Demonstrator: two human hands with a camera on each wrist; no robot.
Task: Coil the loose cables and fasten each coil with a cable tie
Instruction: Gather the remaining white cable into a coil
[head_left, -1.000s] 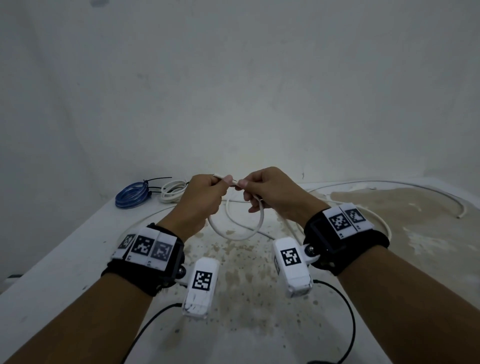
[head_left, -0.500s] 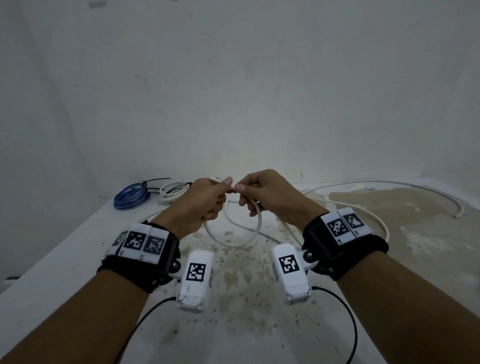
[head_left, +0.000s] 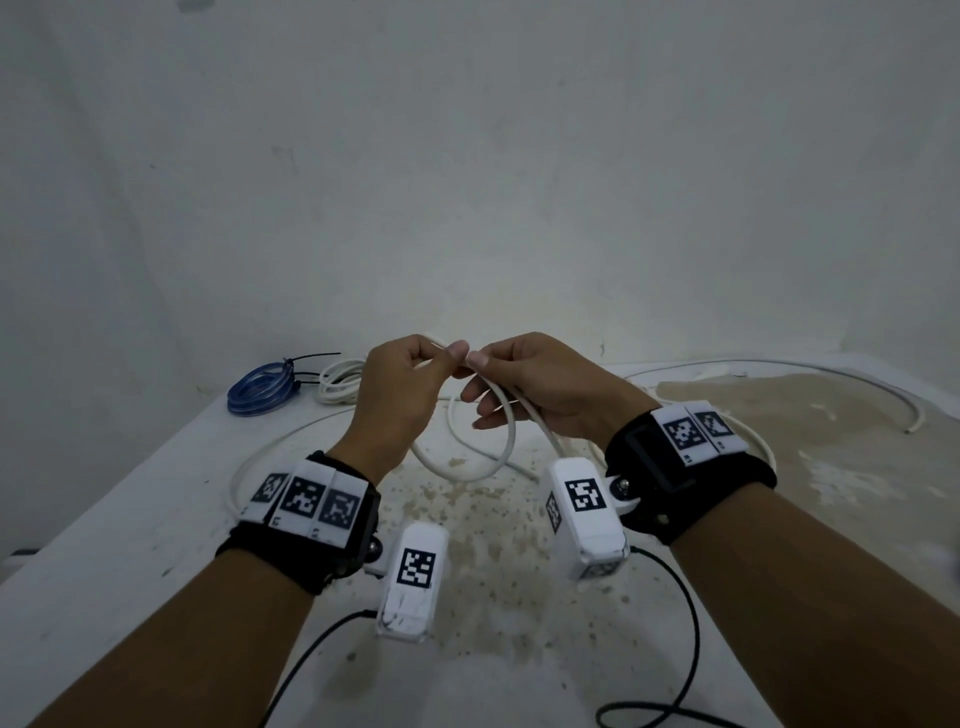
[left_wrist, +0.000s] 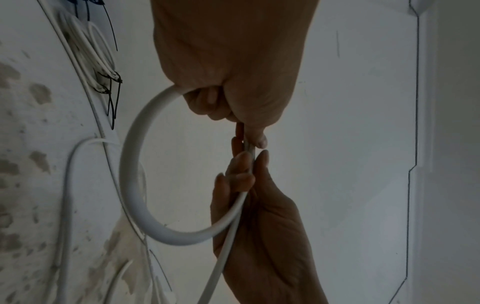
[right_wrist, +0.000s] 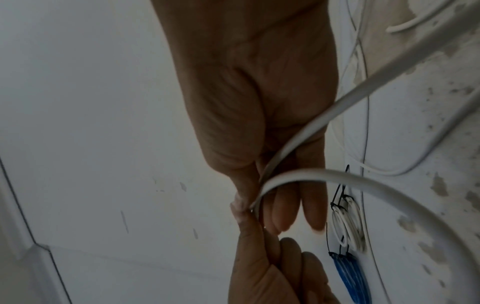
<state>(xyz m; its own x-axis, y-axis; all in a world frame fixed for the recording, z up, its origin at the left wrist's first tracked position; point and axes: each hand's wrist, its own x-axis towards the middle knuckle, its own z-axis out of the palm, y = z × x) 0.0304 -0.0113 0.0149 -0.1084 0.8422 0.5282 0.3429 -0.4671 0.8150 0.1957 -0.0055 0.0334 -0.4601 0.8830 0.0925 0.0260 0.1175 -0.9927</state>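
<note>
Hands first, from the head view: I see my left hand (head_left: 400, 395) and right hand (head_left: 540, 384) raised above the stained white tabletop (head_left: 104, 571), thumbs nearly touching, both pinching the thick white round cable (head_left: 506, 447). One loop of it hangs just below the two hands, and the rest trails off under my right wrist and out across the table. Well beyond my left hand lie a coiled blue cable (head_left: 260, 387) and, just beside it, a coiled thin white cable (head_left: 340, 382), each bound with black cable ties (head_left: 311, 356).

From the left wrist view, my left fingers (left_wrist: 207, 105) are curled round the white cable, thumb pressing it down; the loop (left_wrist: 135, 185) swings out from the palm and returns to my right hand's fingertips (left_wrist: 241, 162), which clamp it just beyond my left thumb.

From the right wrist view, my right thumb and forefinger pinch the cable where two strands cross (right_wrist: 262, 191); the other right fingers (right_wrist: 311, 205) lie straight. My left hand meets it from beyond.
</note>
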